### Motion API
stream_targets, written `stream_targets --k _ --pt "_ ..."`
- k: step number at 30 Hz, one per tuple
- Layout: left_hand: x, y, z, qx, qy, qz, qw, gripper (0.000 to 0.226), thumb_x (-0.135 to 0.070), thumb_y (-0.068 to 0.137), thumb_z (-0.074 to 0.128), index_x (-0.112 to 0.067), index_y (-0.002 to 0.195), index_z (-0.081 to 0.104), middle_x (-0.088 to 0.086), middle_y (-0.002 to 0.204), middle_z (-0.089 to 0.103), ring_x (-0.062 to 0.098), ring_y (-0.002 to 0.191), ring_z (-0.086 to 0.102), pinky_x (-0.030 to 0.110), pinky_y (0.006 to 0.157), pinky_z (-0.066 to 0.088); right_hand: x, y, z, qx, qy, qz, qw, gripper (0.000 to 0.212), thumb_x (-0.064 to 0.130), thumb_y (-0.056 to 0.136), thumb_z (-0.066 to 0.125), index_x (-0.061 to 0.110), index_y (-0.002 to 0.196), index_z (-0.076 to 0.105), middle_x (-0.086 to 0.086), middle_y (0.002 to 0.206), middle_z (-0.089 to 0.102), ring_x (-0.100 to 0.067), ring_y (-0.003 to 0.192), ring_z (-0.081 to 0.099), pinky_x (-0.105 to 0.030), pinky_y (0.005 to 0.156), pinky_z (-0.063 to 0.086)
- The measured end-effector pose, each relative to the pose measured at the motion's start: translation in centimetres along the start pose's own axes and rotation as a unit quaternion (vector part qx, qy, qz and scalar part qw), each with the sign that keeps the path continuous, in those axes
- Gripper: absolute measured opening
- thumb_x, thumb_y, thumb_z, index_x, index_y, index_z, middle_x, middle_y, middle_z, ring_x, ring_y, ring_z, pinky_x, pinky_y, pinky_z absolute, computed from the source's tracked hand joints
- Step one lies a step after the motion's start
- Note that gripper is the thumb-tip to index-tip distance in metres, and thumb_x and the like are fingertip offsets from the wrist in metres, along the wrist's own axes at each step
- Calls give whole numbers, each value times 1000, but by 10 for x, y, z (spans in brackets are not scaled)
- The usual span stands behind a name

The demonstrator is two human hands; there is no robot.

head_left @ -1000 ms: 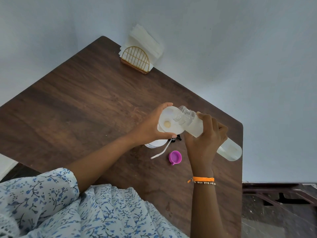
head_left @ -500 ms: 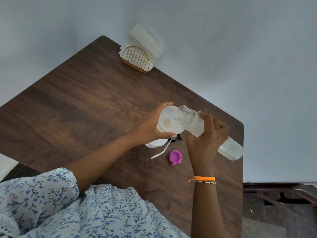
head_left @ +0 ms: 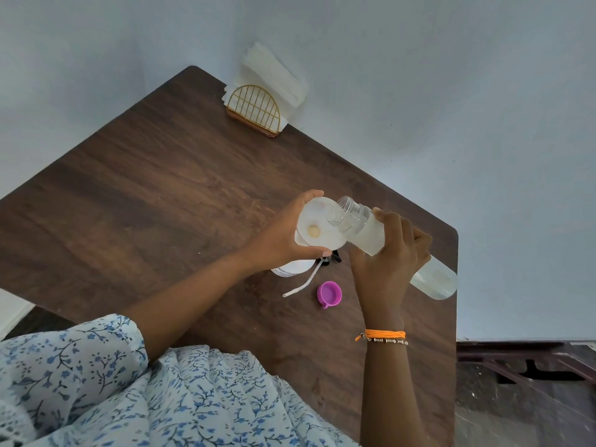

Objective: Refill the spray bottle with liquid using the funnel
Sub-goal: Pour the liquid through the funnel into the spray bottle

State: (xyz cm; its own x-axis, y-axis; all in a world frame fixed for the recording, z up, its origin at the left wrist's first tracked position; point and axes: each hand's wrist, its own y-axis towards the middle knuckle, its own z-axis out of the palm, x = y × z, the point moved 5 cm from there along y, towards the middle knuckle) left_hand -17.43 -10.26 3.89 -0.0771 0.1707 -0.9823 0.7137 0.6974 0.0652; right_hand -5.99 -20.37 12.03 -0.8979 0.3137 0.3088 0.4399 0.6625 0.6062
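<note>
Pouring mid-frame: left hand (head_left: 280, 233) grips funnel (head_left: 317, 228) seated on spray bottle (head_left: 292, 269), right hand (head_left: 392, 262) wraps tilted clear bottle (head_left: 371, 235) (mouth over funnel's right rim); tilt slowly, keep funnel steady.

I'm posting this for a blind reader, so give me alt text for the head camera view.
A person's right hand tilts a clear bottle of pale liquid over a white funnel, which the left hand holds atop a white spray bottle on a dark wooden table. A pink cap lies nearby; a napkin holder stands at the far edge.
</note>
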Motion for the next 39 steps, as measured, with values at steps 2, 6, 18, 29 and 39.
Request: stream_targets --k 2,6,18,29,39 --pt "1 1 0 0 -1 -1 1000 89 -30 68 81 -37 136 23 -17 132 35 -4 119 37 14 97 38 0 0 0 1 3 -1 1000 58 7 57 85 21 104 54 -4 103 64 -29 98 49 -34 78 29" --pt "2 2 1 -2 -4 -1 1000 89 -33 67 81 -37 135 24 -16 133 36 -3 121 37 21 99 41 1 0 1 3 2 -4 1000 63 6 55 85 24 104 50 -4 103 64 -29 98 49 -34 78 29" --pt "1 2 1 -4 -5 -4 1000 91 -32 67 82 -37 136 23 -15 135 36 1 122 38 29 102 43 1 0 2 10 4 -2 1000 65 7 56 84 27 105 47 -3 104 63 -28 100 48 -34 79 31" --pt "2 2 0 -4 -4 -8 1000 91 -31 67 82 -39 135 23 -20 131 35 -14 118 34 9 93 38 0 2 1 2 5 -3 1000 61 8 57 84 26 105 50 -3 105 63 -29 99 49 -35 80 31" --pt "4 2 0 -3 3 -7 1000 91 -31 67 81 -37 136 22 -20 130 34 -12 117 35 2 88 36 -1 1 1 2 6 -2 1000 61 6 57 84 25 105 51 -3 105 63 -28 100 48 -35 80 31"
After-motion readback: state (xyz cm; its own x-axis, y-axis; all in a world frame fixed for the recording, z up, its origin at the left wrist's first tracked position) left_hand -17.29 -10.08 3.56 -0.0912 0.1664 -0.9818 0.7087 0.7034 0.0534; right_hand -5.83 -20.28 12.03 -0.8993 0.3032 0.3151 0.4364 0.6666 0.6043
